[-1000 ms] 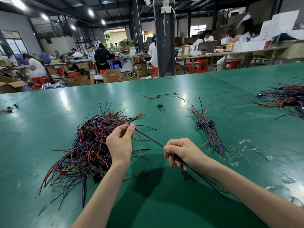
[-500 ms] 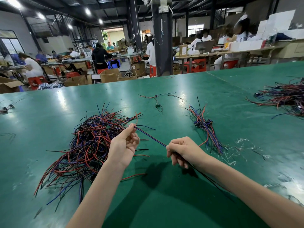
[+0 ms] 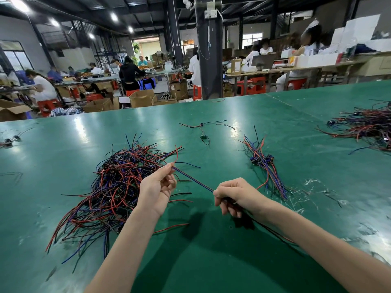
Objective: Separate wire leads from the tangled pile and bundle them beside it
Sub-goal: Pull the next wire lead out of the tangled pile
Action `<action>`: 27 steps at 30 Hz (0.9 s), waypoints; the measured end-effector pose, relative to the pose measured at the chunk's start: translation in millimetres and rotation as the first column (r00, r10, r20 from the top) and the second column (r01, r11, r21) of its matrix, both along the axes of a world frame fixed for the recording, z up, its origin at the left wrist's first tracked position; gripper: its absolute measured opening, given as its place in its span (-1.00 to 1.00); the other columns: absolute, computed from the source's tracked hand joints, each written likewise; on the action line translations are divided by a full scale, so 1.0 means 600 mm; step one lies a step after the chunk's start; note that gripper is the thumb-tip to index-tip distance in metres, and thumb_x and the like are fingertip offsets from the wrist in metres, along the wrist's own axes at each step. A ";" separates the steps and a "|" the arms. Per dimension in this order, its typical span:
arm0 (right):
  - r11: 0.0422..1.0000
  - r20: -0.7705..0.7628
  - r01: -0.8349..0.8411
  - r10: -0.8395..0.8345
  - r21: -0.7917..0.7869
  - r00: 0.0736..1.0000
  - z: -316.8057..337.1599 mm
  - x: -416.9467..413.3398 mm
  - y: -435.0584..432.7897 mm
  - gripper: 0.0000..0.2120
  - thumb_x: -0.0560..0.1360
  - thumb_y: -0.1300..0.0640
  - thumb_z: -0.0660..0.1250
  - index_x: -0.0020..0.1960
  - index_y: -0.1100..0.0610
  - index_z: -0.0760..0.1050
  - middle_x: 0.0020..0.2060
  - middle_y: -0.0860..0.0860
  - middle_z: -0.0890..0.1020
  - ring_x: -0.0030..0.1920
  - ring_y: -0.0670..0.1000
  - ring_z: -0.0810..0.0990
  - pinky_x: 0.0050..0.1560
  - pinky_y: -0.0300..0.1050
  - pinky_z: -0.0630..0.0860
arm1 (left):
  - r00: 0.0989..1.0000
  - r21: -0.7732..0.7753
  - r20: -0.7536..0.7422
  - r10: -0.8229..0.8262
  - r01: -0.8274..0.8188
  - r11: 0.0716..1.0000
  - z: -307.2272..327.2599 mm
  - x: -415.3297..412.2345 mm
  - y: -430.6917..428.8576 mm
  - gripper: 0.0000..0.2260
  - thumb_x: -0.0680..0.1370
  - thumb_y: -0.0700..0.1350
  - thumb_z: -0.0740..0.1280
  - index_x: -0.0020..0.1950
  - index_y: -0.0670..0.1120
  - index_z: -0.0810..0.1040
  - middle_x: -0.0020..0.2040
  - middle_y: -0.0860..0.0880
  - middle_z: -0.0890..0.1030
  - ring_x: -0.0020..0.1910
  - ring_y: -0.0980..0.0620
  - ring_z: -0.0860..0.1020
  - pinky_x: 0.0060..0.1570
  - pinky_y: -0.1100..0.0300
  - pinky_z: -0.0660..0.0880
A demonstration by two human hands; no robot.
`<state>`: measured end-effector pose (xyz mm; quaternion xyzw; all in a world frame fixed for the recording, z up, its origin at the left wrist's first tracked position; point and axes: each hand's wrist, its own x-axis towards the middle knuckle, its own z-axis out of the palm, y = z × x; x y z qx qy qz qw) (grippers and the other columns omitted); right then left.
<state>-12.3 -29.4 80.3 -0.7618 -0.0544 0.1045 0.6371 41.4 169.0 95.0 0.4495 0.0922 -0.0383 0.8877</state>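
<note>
The step in hand is drawing one wire lead [image 3: 193, 179] free of the tangled pile [image 3: 114, 187]. The left hand [image 3: 157, 187] pinches the lead between thumb and forefinger at its far end, just at the pile's 3 o'clock edge. The right hand [image 3: 234, 193] is clenched round the same lead nearer the person. The lead runs taut and straight between the two hands, above the tabletop [image 3: 63, 170]. Dark and red strands trail from the right fist toward 5 o'clock under the forearm, so that hand seems to hold several gathered leads. How many, I cannot tell.

The pile lies at 10 o'clock from the hands. The finished bundle [image 3: 262, 163] lies at 1 o'clock from the right hand, well apart from the pile. Its connectors sit grouped at its middle.

As I judge it, the next move calls for the left hand to let go its end once the lead is clear of the tangle. The right hand would then either add the lead to its own gathering or carry it across to the bundle. Snagging on neighbouring strands is the likely hitch.

Counted:
- two hands
- one tangled pile under work
- one bundle beside it
- one further heap [image 3: 368, 127] at 2 o'clock near the tabletop's right edge
- one loose lead [image 3: 203, 130] at 12 o'clock
- one small stray cluster [image 3: 8, 141] at 9 o'clock

The pile's leads are red, blue and black, far too many to number.
</note>
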 end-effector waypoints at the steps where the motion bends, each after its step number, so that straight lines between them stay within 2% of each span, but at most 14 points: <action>1: 1.000 0.002 -0.012 0.012 0.005 1.000 0.000 -0.001 0.001 -0.73 0.50 0.26 0.23 -0.36 0.18 0.52 -0.53 0.12 0.53 -0.62 -0.06 0.35 -0.64 -0.31 0.24 | 1.000 0.010 -0.004 0.023 -0.023 1.000 -0.003 0.002 -0.001 -0.86 0.55 -0.29 0.28 -0.21 -0.25 0.54 -0.50 0.01 0.50 -0.53 0.17 0.41 -0.52 0.40 0.40; 4: 0.999 0.012 -0.043 0.042 0.014 0.999 0.000 -0.005 0.002 -0.76 0.49 0.26 0.24 -0.33 0.19 0.53 -0.53 0.11 0.53 -0.61 -0.07 0.35 -0.63 -0.31 0.24 | 0.990 0.163 0.082 0.116 -0.128 0.978 -0.013 0.006 -0.001 -0.90 0.52 -0.30 0.33 -0.20 -0.23 0.58 -0.49 0.03 0.55 -0.54 0.18 0.41 -0.50 0.39 0.40; 6: 0.998 0.017 -0.054 0.054 0.023 0.998 0.001 -0.007 0.000 -0.77 0.49 0.26 0.24 -0.32 0.20 0.54 -0.52 0.11 0.53 -0.61 -0.07 0.35 -0.63 -0.31 0.24 | 0.967 0.336 0.200 0.158 -0.219 0.916 -0.019 0.005 -0.001 -0.90 0.50 -0.27 0.39 -0.22 -0.17 0.60 -0.47 0.08 0.57 -0.51 0.19 0.41 -0.48 0.39 0.38; 10: 0.998 0.030 -0.062 0.061 0.016 0.998 0.002 -0.007 0.001 -0.76 0.48 0.27 0.24 -0.34 0.17 0.54 -0.53 0.10 0.53 -0.60 -0.08 0.36 -0.62 -0.31 0.25 | 0.914 0.536 0.353 0.199 -0.372 0.758 -0.030 0.008 -0.004 -0.86 0.49 -0.22 0.41 -0.26 -0.05 0.61 -0.46 0.12 0.54 -0.48 0.21 0.39 -0.39 0.36 0.40; 12: 0.997 0.034 -0.072 0.071 0.018 0.997 0.002 -0.007 0.002 -0.75 0.48 0.27 0.24 -0.35 0.16 0.54 -0.53 0.09 0.53 -0.61 -0.08 0.36 -0.62 -0.31 0.25 | 0.862 0.635 0.474 0.181 -0.477 0.608 -0.031 0.007 -0.004 -0.86 0.50 -0.18 0.41 -0.26 -0.04 0.59 -0.38 0.08 0.56 -0.40 0.15 0.44 -0.24 0.26 0.45; 13: 0.997 0.035 -0.078 0.078 0.018 0.996 0.001 -0.007 0.003 -0.74 0.48 0.27 0.24 -0.35 0.16 0.55 -0.53 0.09 0.53 -0.61 -0.08 0.36 -0.62 -0.31 0.25 | 0.812 0.672 0.567 0.136 -0.552 0.494 -0.032 0.005 -0.002 -0.88 0.50 -0.18 0.41 -0.24 -0.06 0.58 -0.34 0.05 0.58 -0.36 0.12 0.48 -0.20 0.23 0.46; 15: 0.995 0.035 -0.097 0.097 0.017 0.995 0.000 -0.009 0.003 -0.76 0.47 0.25 0.26 -0.36 0.15 0.55 -0.53 0.09 0.54 -0.61 -0.08 0.36 -0.61 -0.31 0.25 | 0.657 0.642 0.753 -0.028 -0.725 0.249 -0.038 0.001 0.000 -0.93 0.50 -0.25 0.40 -0.19 -0.15 0.59 -0.29 -0.03 0.60 -0.33 0.04 0.51 -0.21 0.21 0.45; 16: 0.994 0.033 -0.105 0.105 0.018 0.994 -0.001 -0.010 0.003 -0.79 0.44 0.21 0.27 -0.36 0.15 0.55 -0.53 0.08 0.54 -0.61 -0.08 0.36 -0.61 -0.31 0.25 | 0.599 0.609 0.793 -0.115 -0.778 0.154 -0.041 0.000 0.001 -0.95 0.49 -0.27 0.40 -0.18 -0.19 0.59 -0.28 -0.07 0.60 -0.32 -0.01 0.51 -0.23 0.17 0.46; 18: 0.994 0.029 -0.109 0.109 0.019 0.994 0.000 -0.011 0.003 -0.83 0.37 0.15 0.28 -0.36 0.15 0.55 -0.54 0.08 0.54 -0.61 -0.08 0.36 -0.61 -0.31 0.24 | 0.563 0.583 0.806 -0.184 -0.809 0.077 -0.044 0.000 0.001 -0.97 0.48 -0.29 0.40 -0.16 -0.22 0.59 -0.27 -0.10 0.60 -0.31 -0.04 0.52 -0.26 0.13 0.46; 20: 0.995 0.031 -0.101 0.101 0.016 0.994 0.001 -0.011 0.002 -0.82 0.40 0.17 0.28 -0.35 0.16 0.55 -0.53 0.09 0.54 -0.60 -0.08 0.36 -0.61 -0.31 0.24 | 0.616 0.625 0.781 -0.107 -0.767 0.148 -0.041 -0.001 -0.001 -0.96 0.50 -0.25 0.40 -0.15 -0.21 0.61 -0.27 -0.06 0.61 -0.32 0.00 0.52 -0.23 0.18 0.46; 21: 0.995 0.034 -0.095 0.094 0.013 0.995 0.000 -0.010 0.001 -0.79 0.44 0.21 0.28 -0.35 0.16 0.55 -0.53 0.09 0.54 -0.60 -0.07 0.36 -0.61 -0.31 0.24 | 0.674 0.661 0.738 -0.030 -0.713 0.236 -0.038 -0.001 -0.002 -0.94 0.50 -0.21 0.40 -0.15 -0.19 0.61 -0.29 -0.03 0.61 -0.33 0.03 0.52 -0.22 0.22 0.46; 23: 0.997 0.038 -0.082 0.082 0.009 0.996 0.001 -0.009 0.000 -0.74 0.48 0.27 0.25 -0.36 0.16 0.55 -0.53 0.10 0.54 -0.60 -0.07 0.36 -0.61 -0.31 0.24 | 0.812 0.680 0.572 0.121 -0.551 0.484 -0.029 0.002 -0.003 -0.92 0.50 -0.17 0.41 -0.19 -0.12 0.61 -0.35 0.07 0.59 -0.38 0.14 0.49 -0.28 0.36 0.44; 25: 0.998 0.039 -0.069 0.068 0.005 0.997 0.001 -0.009 0.000 -0.73 0.47 0.27 0.24 -0.37 0.15 0.55 -0.53 0.10 0.54 -0.60 -0.07 0.36 -0.61 -0.31 0.24 | 0.906 0.534 0.378 0.189 -0.381 0.755 -0.021 0.003 -0.004 -0.88 0.50 -0.20 0.41 -0.24 -0.09 0.60 -0.43 0.11 0.55 -0.48 0.19 0.41 -0.42 0.39 0.38; 27: 0.999 0.037 -0.053 0.053 -0.005 0.998 0.001 -0.007 0.000 -0.74 0.47 0.26 0.24 -0.37 0.15 0.55 -0.53 0.10 0.54 -0.60 -0.06 0.36 -0.62 -0.31 0.24 | 0.957 0.314 0.236 0.172 -0.242 0.918 -0.012 0.001 -0.007 -0.89 0.50 -0.26 0.38 -0.23 -0.16 0.58 -0.46 0.06 0.55 -0.54 0.19 0.38 -0.48 0.37 0.36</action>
